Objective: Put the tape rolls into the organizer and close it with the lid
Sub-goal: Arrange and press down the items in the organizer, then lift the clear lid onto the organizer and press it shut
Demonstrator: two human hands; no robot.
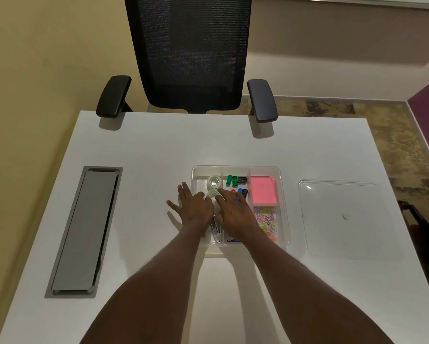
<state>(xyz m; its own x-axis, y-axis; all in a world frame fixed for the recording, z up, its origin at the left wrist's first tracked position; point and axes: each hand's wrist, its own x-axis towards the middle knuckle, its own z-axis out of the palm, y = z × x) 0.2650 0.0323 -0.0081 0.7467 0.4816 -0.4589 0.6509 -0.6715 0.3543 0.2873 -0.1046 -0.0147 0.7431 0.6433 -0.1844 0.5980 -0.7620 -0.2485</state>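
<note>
A clear plastic organizer [235, 168] with several compartments sits mid-table. Two clear tape rolls lie in its far-left compartment: one [214, 182] near the back, the other [213, 194] just in front of it, between my fingertips. My left hand [193, 207] rests flat over the organizer's left edge, fingers spread. My right hand [233, 211] lies over the organizer's middle, its fingers touching the nearer tape roll. Whether either hand grips that roll is unclear. The clear lid [345, 217] lies flat on the table to the right of the organizer.
Inside the organizer are pink sticky notes [263, 191], coloured paper clips [268, 220], coloured binder clips [235, 181] and a stapler partly hidden under my hands. A grey cable hatch [84, 229] is set into the table's left. A black office chair [191, 53] stands at the far edge.
</note>
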